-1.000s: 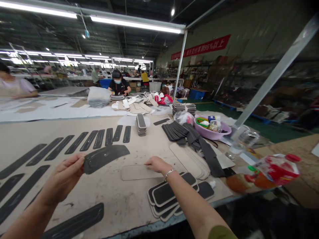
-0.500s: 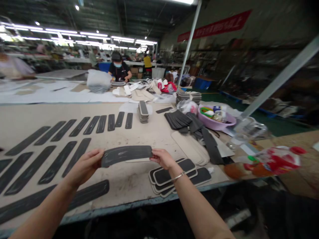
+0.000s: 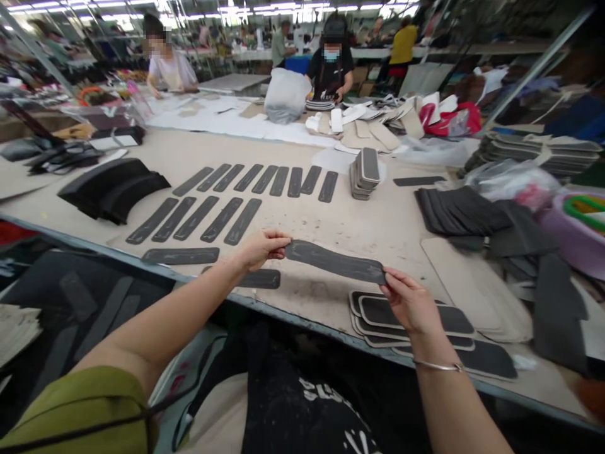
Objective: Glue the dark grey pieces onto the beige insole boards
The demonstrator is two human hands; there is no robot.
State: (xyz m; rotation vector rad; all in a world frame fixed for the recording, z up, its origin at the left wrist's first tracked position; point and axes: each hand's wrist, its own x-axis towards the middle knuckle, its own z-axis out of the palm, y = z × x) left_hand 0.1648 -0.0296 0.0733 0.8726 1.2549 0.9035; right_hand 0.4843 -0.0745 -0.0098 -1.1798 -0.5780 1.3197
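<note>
A dark grey, round-cornered strip (image 3: 335, 261) with shiny smears on its face is stretched between my hands above the table. My left hand (image 3: 265, 248) pinches its left end. My right hand (image 3: 411, 301) grips the right end, which hangs a little lower. Close under my right hand lies a loose stack of dark pieces with pale borders (image 3: 416, 315). Similar dark strips (image 3: 208, 219) lie in rows to the left of the held one, and two more, one of them the near strip (image 3: 181, 255), lie along the front edge, partly behind my left forearm.
A small upright stack of bordered pieces (image 3: 365, 171) stands farther back. To the right are black sheets (image 3: 460, 211), pale blank pieces (image 3: 467, 284) and a purple basin (image 3: 574, 233). Curved black pieces (image 3: 111, 186) lie left. Two co-workers, including a masked person (image 3: 331, 69), are across the table.
My view has swung left and downward, so more of the table's left side shows. The strip stays between both hands, its right end now lower than its left.
</note>
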